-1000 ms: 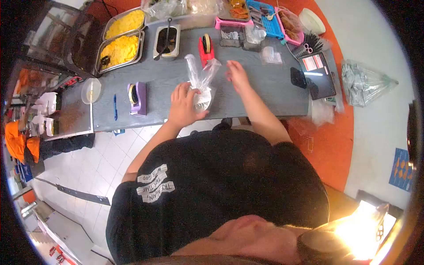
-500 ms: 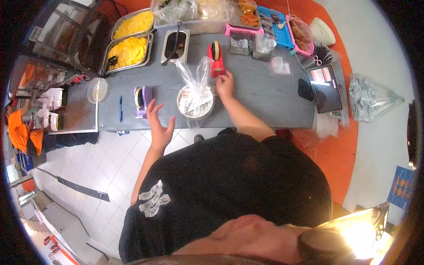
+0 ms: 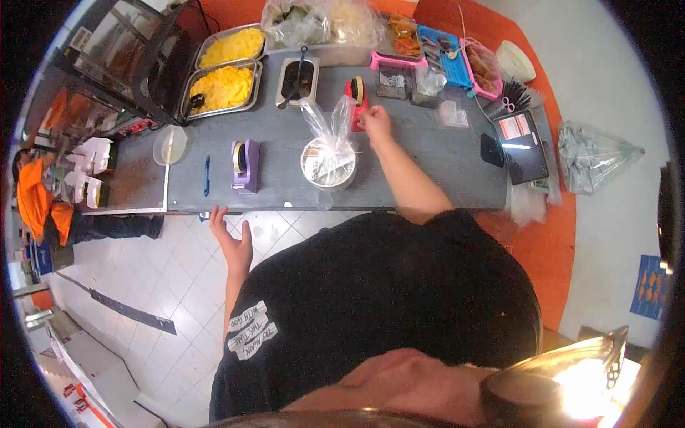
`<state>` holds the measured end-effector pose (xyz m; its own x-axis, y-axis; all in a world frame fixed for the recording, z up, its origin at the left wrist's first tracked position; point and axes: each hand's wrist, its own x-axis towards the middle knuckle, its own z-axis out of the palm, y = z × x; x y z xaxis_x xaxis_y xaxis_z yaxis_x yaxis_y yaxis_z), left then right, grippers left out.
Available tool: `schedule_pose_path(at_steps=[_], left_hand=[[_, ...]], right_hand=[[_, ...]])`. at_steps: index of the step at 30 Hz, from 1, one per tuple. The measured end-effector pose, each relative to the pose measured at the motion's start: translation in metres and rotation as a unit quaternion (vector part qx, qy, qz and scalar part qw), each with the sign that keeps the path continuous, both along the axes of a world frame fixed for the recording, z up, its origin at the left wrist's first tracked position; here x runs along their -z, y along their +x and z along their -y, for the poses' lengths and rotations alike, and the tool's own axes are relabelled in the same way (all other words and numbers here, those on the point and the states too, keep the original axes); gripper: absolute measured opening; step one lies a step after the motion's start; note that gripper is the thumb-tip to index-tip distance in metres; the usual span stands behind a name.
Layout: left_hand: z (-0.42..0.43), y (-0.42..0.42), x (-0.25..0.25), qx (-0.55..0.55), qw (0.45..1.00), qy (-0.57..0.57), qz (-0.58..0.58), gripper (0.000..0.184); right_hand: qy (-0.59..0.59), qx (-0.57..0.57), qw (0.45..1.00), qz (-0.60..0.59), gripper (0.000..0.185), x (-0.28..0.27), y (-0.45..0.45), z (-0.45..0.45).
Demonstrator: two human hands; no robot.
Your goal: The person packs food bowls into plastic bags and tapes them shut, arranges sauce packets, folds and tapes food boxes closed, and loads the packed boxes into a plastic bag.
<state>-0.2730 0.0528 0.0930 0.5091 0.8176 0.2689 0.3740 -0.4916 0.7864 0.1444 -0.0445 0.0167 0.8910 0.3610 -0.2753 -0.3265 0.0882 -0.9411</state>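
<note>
My right hand (image 3: 377, 124) is closed, its fingertips at the near end of a red tape dispenser (image 3: 355, 118). What lies between those fingers, if anything, is too small to make out. Just left of that hand stands a round white tub (image 3: 342, 175) inside a clear plastic bag (image 3: 332, 125), whose two ends stick up like ears. A white paper slip shows through the plastic. My left hand (image 3: 232, 242) is empty, fingers apart, over the floor just off the table's front edge. The purple tape dispenser (image 3: 245, 171) sits on the table beyond it.
Trays of yellow food (image 3: 225, 89) and a metal pan with a dark ladle (image 3: 297, 84) line the back. A blue pen (image 3: 207, 175) and a clear plastic lid (image 3: 170, 145) lie left. At right are a phone (image 3: 492, 150) and a tablet (image 3: 524, 153).
My left hand has drawn back from beside the purple dispenser, off the table's edge. My right hand's fingers now overlap the red dispenser's near end. The whole view has shifted slightly.
</note>
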Motion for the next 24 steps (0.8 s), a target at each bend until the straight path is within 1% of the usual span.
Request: schedule_pose_path(at_steps=[1,2,3,4,6,7,9,10,11,12,13,14,15,16,17,18,19,20,21,23,24], left_hand=[[0.000,-0.006,0.005,-0.009,1.000,-0.010,0.001,0.053],[-0.001,-0.010,0.011,-0.018,1.000,-0.021,0.002,0.053],[-0.003,-0.013,0.018,-0.013,1.000,-0.022,0.007,0.053],[-0.004,-0.017,0.023,-0.006,0.999,-0.039,0.003,0.054],[-0.005,-0.019,0.028,0.007,0.998,-0.060,0.001,0.054],[-0.006,-0.017,0.025,0.019,0.998,-0.057,-0.002,0.054],[-0.008,-0.011,0.019,0.035,0.998,-0.049,-0.006,0.054],[-0.010,-0.006,0.015,0.049,0.998,-0.028,-0.005,0.054],[-0.012,0.001,0.009,0.067,0.998,-0.006,-0.006,0.053],[-0.010,0.010,0.003,0.077,0.994,-0.072,0.028,0.054],[-0.007,0.016,-0.001,0.096,0.993,-0.066,0.024,0.054],[-0.004,0.025,-0.005,0.111,0.993,-0.042,0.014,0.055],[-0.003,0.037,-0.007,0.136,0.991,-0.017,0.009,0.055],[-0.001,0.048,-0.001,0.173,0.984,-0.013,0.052,0.056],[0.009,0.063,-0.008,0.213,0.974,-0.008,0.075,0.057],[0.013,0.077,-0.009,0.256,0.963,-0.008,0.088,0.058],[0.017,0.095,-0.008,0.281,0.956,-0.001,0.084,0.058],[0.026,0.112,-0.006,0.300,0.951,0.000,0.076,0.056],[0.037,0.130,-0.008,0.343,0.934,0.007,0.097,0.053],[0.064,0.166,-0.013,0.430,0.896,-0.012,0.109,0.050],[0.075,0.187,-0.007,0.473,0.875,-0.007,0.104,0.049]], right_hand=[[0.001,0.004,1.000,0.005,0.016,0.013,-0.007,0.010],[-0.084,-0.010,0.986,0.143,0.015,0.041,-0.011,0.022],[-0.169,-0.024,0.946,0.277,0.014,0.059,-0.014,0.031],[-0.174,-0.020,0.945,0.278,0.014,0.064,-0.021,0.035],[-0.170,0.018,0.902,0.396,0.015,0.074,-0.033,0.034],[-0.172,0.021,0.901,0.397,0.015,0.070,-0.034,0.031],[-0.221,0.100,0.933,0.266,0.015,0.062,-0.031,0.022],[-0.268,0.168,0.918,0.239,0.016,0.089,-0.013,0.017],[-0.265,0.178,0.919,0.233,0.016,0.091,0.000,0.015],[-0.235,0.190,0.943,0.142,0.017,0.092,0.011,0.017],[-0.202,0.205,0.956,0.050,0.019,0.087,0.014,0.026],[-0.196,0.229,0.953,0.043,0.019,0.083,0.014,0.040],[-0.232,0.202,0.945,0.111,0.019,0.067,0.007,0.057],[-0.273,0.182,0.928,0.177,0.019,0.045,0.001,0.083],[-0.251,0.155,0.922,0.250,0.017,0.016,-0.018,0.117],[-0.201,0.132,0.946,0.219,0.015,0.010,-0.029,0.147],[-0.159,0.153,0.942,0.253,0.013,-0.003,-0.044,0.178],[-0.241,0.125,0.924,0.269,0.012,-0.037,-0.068,0.221],[-0.246,0.134,0.919,0.277,0.014,-0.067,-0.090,0.260],[-0.263,0.146,0.902,0.309,0.017,-0.105,-0.128,0.337],[-0.284,0.196,0.890,0.296,0.017,-0.130,-0.151,0.375]])
